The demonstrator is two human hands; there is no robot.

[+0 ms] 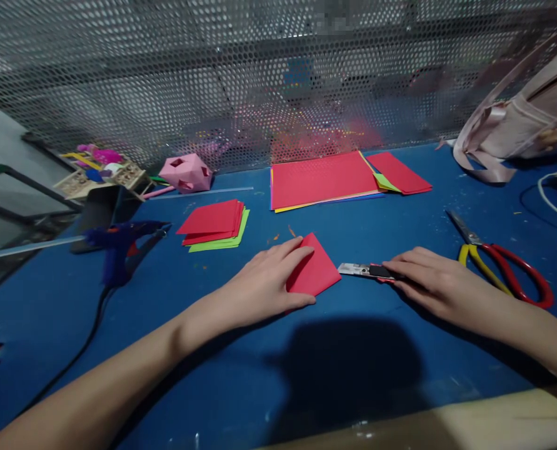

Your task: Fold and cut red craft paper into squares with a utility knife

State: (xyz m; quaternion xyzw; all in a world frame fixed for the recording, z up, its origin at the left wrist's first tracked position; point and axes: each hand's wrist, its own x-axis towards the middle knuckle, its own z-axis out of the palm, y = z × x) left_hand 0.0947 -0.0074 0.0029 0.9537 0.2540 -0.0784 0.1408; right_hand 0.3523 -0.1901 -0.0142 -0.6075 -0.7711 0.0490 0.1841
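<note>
A small folded red paper point(314, 270) lies on the blue table with one corner toward the right. My left hand point(278, 272) rests over its left part, fingers and thumb spread and pressing it flat. In my right hand point(435, 278) is a utility knife point(369, 270), black and silver with some red, held low over the table. Its metal tip points left and reaches close to the paper's right corner. My fingers hide the rear of the knife. Scissors point(494, 259) with red and yellow handles lie just beyond my right hand.
Square red and green papers point(215, 225) are stacked at left. Larger coloured sheets point(322, 181) lie at the back. A blue glue gun point(119, 247) with a cord stands left, near a pink paper polyhedron point(187, 173). A pale bag point(526, 119) sits back right, before perforated metal point(240, 81).
</note>
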